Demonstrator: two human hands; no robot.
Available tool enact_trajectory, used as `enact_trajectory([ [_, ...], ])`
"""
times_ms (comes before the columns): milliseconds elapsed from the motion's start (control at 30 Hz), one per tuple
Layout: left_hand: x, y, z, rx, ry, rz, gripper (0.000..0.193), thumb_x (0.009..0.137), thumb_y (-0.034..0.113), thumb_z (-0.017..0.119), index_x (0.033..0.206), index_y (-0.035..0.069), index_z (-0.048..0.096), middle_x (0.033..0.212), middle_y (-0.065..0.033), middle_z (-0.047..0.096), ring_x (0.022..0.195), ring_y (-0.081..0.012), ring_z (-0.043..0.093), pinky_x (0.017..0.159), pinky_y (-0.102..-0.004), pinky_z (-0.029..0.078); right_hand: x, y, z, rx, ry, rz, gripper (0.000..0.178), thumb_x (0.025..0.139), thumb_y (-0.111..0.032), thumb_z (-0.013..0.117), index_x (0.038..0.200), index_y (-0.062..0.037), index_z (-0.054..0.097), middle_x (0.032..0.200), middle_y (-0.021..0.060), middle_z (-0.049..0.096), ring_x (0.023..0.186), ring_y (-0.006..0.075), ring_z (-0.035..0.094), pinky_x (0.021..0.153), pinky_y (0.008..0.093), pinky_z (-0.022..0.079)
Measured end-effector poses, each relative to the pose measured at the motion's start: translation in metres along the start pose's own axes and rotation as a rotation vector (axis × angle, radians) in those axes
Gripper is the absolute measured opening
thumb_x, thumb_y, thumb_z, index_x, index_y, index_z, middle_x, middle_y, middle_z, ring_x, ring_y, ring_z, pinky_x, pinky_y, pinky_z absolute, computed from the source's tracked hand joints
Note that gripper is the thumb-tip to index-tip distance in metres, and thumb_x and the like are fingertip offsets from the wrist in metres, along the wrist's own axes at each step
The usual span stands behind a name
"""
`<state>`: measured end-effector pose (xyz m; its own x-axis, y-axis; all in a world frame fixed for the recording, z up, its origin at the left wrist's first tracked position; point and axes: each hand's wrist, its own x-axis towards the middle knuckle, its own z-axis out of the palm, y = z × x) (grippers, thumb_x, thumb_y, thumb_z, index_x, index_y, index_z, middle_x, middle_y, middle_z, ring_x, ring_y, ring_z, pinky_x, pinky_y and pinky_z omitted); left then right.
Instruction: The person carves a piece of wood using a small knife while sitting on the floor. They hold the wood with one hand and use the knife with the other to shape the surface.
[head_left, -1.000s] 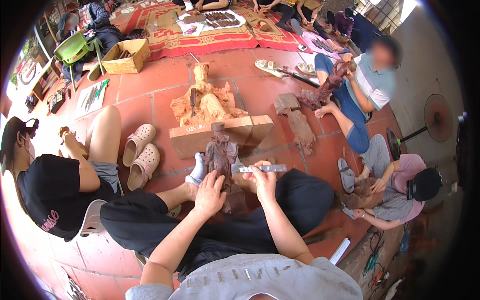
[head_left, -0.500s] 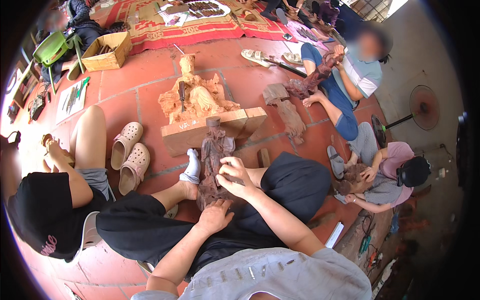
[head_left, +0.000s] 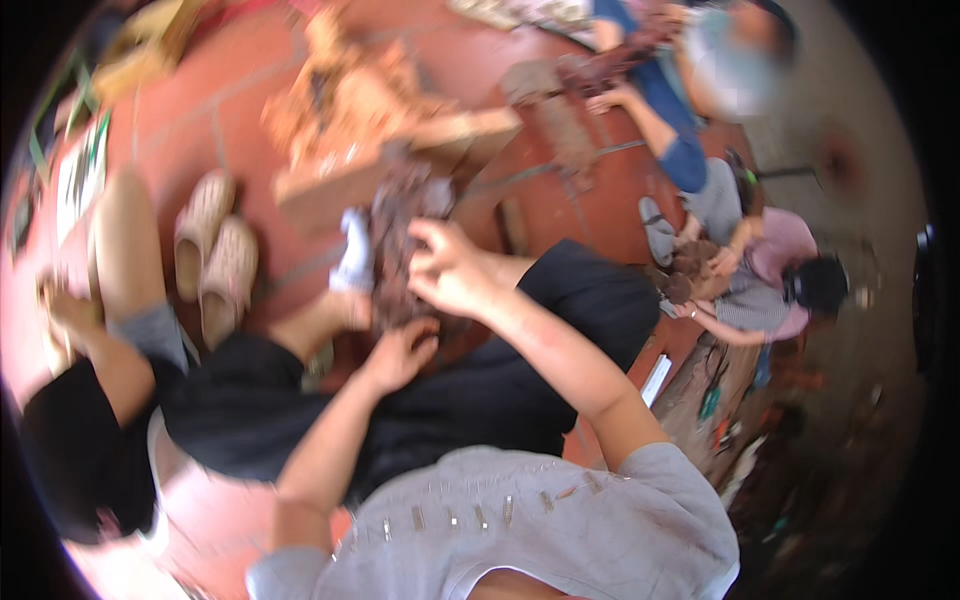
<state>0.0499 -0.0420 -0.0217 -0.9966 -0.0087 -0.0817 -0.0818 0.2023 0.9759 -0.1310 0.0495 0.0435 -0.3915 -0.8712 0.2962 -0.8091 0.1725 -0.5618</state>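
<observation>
1. Currently, the bare right hand [head_left: 450, 268] is reaching over the right side of a dark brown carved wooden figure [head_left: 398, 215], fingers loosely bending; blur is hiding whether they are gripping anything.
2. Near the figure's lower end, the bare left hand [head_left: 400, 355] is curling its fingers; I cannot tell whether it is holding on.
3. Between the person's legs, the figure is already showing a shaped body, but blur is masking its surface, so what is finished or left is staying unclear.
4. A blue-grey sock [head_left: 355, 255] and black cloth trousers [head_left: 600, 290] are hemming it in.
5. Just beyond, a pale orange wooden sculpture [head_left: 350, 95] is standing on a thick wooden base [head_left: 330, 195], limiting space ahead.
6. Beige perforated clogs [head_left: 228, 275] are lying leftward; rightward, a pink-shirted co-worker [head_left: 780, 245] is sitting well apart.
</observation>
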Motion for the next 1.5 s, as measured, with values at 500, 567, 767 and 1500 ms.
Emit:
enact_trajectory([
  [500,0.012,0.019,0.01,0.103,-0.041,-0.327,0.03,0.091,0.024,0.062,0.115,0.005,0.062,0.088,-0.0156,0.071,0.087,-0.0326,0.068,0.081,-0.0415,0.052,-0.001,-0.002,-0.021,-0.041,-0.161,0.038,0.016,0.072,-0.014,0.079,0.081,-0.0061,0.069,0.121,0.0136,0.061,0.114,0.0334,0.056,0.094,0.0416,0.049],
  [567,0.015,0.02,0.009,0.073,-0.056,-0.336,0.029,0.092,0.024,0.062,0.114,0.005,0.063,0.088,-0.0157,0.071,0.086,-0.032,0.069,0.08,-0.0411,0.052,0.005,0.007,-0.024,-0.018,-0.176,0.064,0.015,0.073,-0.013,0.079,0.082,-0.0062,0.069,0.118,0.0132,0.062,0.112,0.0331,0.057,0.093,0.0416,0.049],
  [767,0.012,0.02,0.008,0.052,-0.043,-0.347,0.029,0.091,0.022,0.062,0.114,0.005,0.063,0.086,-0.0164,0.071,0.084,-0.0321,0.069,0.079,-0.0411,0.052,0.012,-0.002,-0.026,-0.049,-0.19,0.097,0.012,0.076,-0.014,0.076,0.079,-0.0065,0.068,0.117,0.0135,0.063,0.109,0.0318,0.059,0.092,0.0412,0.049],
  [1500,0.008,0.03,-0.029,0.245,-0.125,-0.481,0.038,0.09,0.039,0.055,0.12,0.019,0.067,0.112,-0.0153,0.069,0.102,-0.0326,0.066,0.091,-0.0433,0.051,0.028,-0.019,0.015,-0.234,-0.158,-0.08,0.019,0.072,-0.019,0.08,0.08,-0.0027,0.074,0.126,0.0217,0.058,0.116,0.0379,0.054,0.098,0.0471,0.043],
])
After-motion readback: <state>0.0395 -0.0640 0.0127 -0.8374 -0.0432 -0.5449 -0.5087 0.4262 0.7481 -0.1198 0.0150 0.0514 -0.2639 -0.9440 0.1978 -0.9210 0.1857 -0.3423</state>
